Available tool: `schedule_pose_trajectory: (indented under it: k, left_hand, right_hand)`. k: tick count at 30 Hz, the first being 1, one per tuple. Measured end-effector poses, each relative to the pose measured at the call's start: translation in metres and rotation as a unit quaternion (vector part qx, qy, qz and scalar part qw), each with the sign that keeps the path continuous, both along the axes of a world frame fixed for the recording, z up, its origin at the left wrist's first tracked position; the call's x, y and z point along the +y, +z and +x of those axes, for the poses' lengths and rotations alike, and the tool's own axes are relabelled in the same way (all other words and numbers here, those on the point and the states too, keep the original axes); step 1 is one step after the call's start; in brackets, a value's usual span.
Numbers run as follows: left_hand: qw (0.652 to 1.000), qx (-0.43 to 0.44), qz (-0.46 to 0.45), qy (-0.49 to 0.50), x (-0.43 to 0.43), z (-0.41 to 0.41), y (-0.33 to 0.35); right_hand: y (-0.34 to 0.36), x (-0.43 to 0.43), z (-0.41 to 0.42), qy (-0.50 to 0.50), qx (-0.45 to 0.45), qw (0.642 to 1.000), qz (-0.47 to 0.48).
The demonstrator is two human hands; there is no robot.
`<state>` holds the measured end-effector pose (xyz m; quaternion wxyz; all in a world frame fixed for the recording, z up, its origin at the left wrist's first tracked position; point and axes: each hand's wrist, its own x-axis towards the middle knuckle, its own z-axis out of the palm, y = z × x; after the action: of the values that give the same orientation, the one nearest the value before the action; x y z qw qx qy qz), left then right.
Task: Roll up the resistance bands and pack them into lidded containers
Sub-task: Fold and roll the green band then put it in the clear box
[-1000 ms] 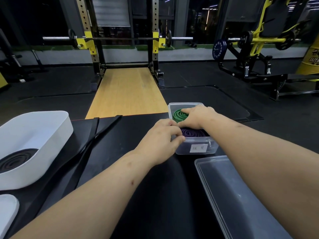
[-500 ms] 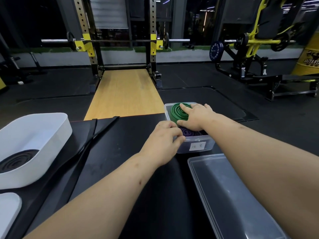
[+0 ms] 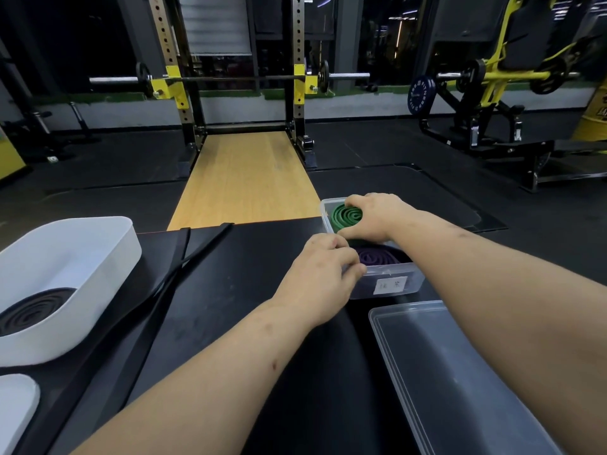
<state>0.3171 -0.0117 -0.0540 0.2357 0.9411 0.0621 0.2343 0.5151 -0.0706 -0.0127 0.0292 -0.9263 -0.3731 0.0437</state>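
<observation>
A clear plastic container [image 3: 397, 284] with a paper label stands on the black table. Inside it lie a rolled green band [image 3: 346, 215] at the far end and a rolled purple band [image 3: 377, 256] at the near end. My right hand [image 3: 377, 216] grips the green roll, fingers curled over its far edge and thumb at its near side. My left hand [image 3: 323, 274] holds the container's near left rim with curled fingers. The container's clear lid [image 3: 460, 372] lies flat in front of it, partly under my right forearm.
A white tub [image 3: 82, 257] at the left holds a rolled black band [image 3: 29, 310]. Its white lid [image 3: 14, 408] lies at the bottom left. An unrolled black band [image 3: 184, 264] stretches across the table. A squat rack [image 3: 236, 83] and a wooden platform stand beyond.
My right hand went from lying flat on the green roll to curling round it. The left hand stayed on the container's rim. The camera tilted slightly.
</observation>
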Motion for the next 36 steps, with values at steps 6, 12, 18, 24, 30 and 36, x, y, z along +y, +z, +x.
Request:
schedule_pose_trajectory:
  k: [6, 12, 18, 24, 30, 36]
  left_hand:
    - [1.0, -0.005, 0.002, -0.002, 0.0, 0.0, -0.002]
    - [1.0, -0.029, -0.006, -0.007, -0.003, -0.002, -0.006]
    - [1.0, -0.01, -0.003, -0.008, -0.003, -0.003, -0.001]
    - [1.0, -0.011, 0.003, -0.009, -0.003, -0.002, -0.001]
    - [1.0, -0.027, -0.005, -0.007, -0.003, 0.0, -0.004]
    - [0.999, -0.031, -0.002, -0.007, -0.003, -0.001, -0.004]
  right_hand:
    - [-0.007, 0.005, -0.004, -0.01, 0.019, 0.999, -0.032]
    - [-0.012, 0.006, -0.002, -0.006, 0.025, 0.998, -0.062]
    - [-0.011, -0.007, -0.003, -0.012, 0.011, 0.999, -0.05]
    - [-0.011, -0.015, -0.01, -0.004, 0.005, 1.0, 0.02]
    - [-0.013, -0.011, -0.006, 0.004, 0.01, 0.998, -0.054]
    - [-0.006, -0.003, -0.006, 0.005, 0.039, 0.994, -0.1]
